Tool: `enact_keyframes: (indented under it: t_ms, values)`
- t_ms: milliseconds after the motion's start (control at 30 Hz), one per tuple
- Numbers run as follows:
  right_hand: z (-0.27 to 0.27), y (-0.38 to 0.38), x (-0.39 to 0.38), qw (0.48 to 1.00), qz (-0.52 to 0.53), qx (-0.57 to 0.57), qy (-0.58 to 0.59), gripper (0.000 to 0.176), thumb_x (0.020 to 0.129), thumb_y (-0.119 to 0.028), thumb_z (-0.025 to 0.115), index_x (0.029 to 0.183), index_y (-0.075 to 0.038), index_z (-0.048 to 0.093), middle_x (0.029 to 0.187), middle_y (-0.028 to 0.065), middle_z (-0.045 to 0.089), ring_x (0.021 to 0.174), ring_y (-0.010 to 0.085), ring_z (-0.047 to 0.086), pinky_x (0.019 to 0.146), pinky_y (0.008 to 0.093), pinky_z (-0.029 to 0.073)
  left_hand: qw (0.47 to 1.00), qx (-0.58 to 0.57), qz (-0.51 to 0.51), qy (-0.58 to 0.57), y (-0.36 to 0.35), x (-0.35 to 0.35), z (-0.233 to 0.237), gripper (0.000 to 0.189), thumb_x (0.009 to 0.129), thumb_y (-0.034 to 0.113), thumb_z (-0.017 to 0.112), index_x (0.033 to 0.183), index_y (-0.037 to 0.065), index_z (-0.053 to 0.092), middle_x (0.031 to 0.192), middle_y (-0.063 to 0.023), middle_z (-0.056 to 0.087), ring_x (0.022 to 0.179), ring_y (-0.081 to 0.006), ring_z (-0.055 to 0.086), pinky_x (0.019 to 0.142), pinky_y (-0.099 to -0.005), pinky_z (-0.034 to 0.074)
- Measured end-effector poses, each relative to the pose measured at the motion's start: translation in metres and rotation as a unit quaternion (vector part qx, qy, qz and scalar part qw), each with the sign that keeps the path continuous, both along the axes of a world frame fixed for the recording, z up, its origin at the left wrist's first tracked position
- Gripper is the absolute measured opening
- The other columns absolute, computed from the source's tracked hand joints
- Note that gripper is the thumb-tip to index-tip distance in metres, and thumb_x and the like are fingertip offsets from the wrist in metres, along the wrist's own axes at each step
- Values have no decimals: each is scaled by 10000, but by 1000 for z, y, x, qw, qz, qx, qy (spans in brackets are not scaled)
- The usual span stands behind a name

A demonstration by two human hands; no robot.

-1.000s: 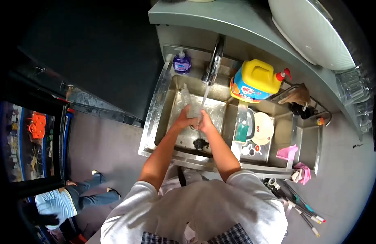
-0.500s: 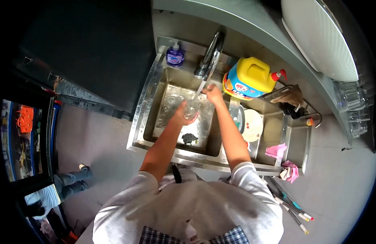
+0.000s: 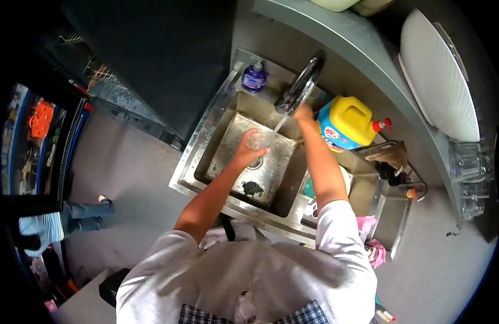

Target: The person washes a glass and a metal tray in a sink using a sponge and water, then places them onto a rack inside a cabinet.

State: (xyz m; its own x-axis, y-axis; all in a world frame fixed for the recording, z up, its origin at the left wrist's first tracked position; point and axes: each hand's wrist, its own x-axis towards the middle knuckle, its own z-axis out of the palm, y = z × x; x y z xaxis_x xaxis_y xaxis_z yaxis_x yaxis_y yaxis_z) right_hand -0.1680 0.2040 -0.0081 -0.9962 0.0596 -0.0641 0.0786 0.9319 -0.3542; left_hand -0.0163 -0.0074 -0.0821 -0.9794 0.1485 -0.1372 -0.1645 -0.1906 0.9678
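Note:
My left hand [image 3: 246,151] is closed around a clear drinking glass [image 3: 258,139], held over the left sink basin [image 3: 217,154]. Running water [image 3: 281,123] falls from the chrome faucet [image 3: 303,85], just right of the glass. Up at the faucet, overlapping its spout end in this view, is my right hand [image 3: 303,113]. Its fingers are smeared and partly hidden. A dark strainer-like clump [image 3: 252,188] lies on the basin floor near the front, below the drain [image 3: 255,162].
Purple soap bottle [image 3: 253,77] stands at the back left corner. A large yellow and blue detergent jug [image 3: 344,123] is right of the faucet. Pink cloths [image 3: 375,252] hang at the right front. Above, a shelf holds white dishes [image 3: 438,75] and glasses [image 3: 468,162]. A person [image 3: 41,229] is at far left.
My right hand has moved from beside the water stream up to the faucet. The left hand keeps the glass, now tilted away from the stream. The view has shifted.

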Motion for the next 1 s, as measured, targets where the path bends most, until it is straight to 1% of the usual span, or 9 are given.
enact_keyframes:
  t_ms: [167,267,300,367,533,633,700,767,1000]
  values:
    - [37,-17,26,998,-47,-31,-9,371,811,-335,562,1016,-34,631,1045,214,628,968,385,604,814,475,483,981,-76,32,176,-30,30,37,855,588,85,861,1314,81,409,1227,-65,481,1170,-200,446,967,-334,384]
    - [-26,-15,100,987,17,-143,70,624,814,-376,654,1239,13,415,986,239,620,898,365,625,758,453,491,968,-158,14,196,-50,44,64,844,583,89,861,1307,80,427,1222,-63,491,1178,-199,451,989,-326,370]
    - [-19,-28,125,896,-17,-382,-224,680,839,-451,627,1314,-37,369,1064,242,594,1005,348,594,832,480,481,960,-190,1,205,-54,47,75,839,588,82,857,1308,80,426,1220,-66,494,1176,-203,454,992,-327,369]
    - [-9,-58,178,603,-54,-700,-380,671,855,-493,574,1388,-148,353,1210,209,544,1118,387,514,957,592,380,974,-157,-12,163,-54,54,82,837,599,41,838,1318,84,412,1214,-71,501,1173,-201,456,989,-329,376]
    - [-21,-100,216,386,-29,-884,-263,502,903,-375,527,1333,-141,415,1224,156,536,1124,338,531,920,558,438,992,5,-65,108,-36,44,62,857,617,-12,799,1349,91,364,1272,-88,459,1227,-196,405,957,-336,415]
    - [-89,-80,215,483,-78,-837,-243,413,909,-298,526,1277,-122,466,1197,125,558,1051,285,577,858,486,490,988,-56,-85,113,-30,55,40,918,590,115,851,1351,56,340,1304,-123,412,1228,-238,397,982,-368,393]
    - [-57,-87,228,683,-160,-700,-135,539,805,-205,647,1295,-102,448,1119,129,590,994,254,600,812,415,508,955,-243,-57,159,-42,65,-11,970,553,215,882,1336,31,340,1281,-147,419,1192,-282,426,996,-394,371]
    - [-82,-83,214,926,-31,-366,90,747,682,-238,740,1331,-84,405,1183,183,541,1042,335,574,847,417,492,950,-293,-55,98,-56,81,-55,980,535,266,887,1316,29,344,1272,-157,389,1178,-297,419,987,-383,372]
    - [11,-111,239,993,-31,44,110,828,615,-189,749,1334,-31,370,1189,260,380,1043,437,444,891,463,447,963,-161,-218,8,-158,126,-12,429,617,107,817,948,79,547,815,-13,537,781,-115,525,715,-259,457]
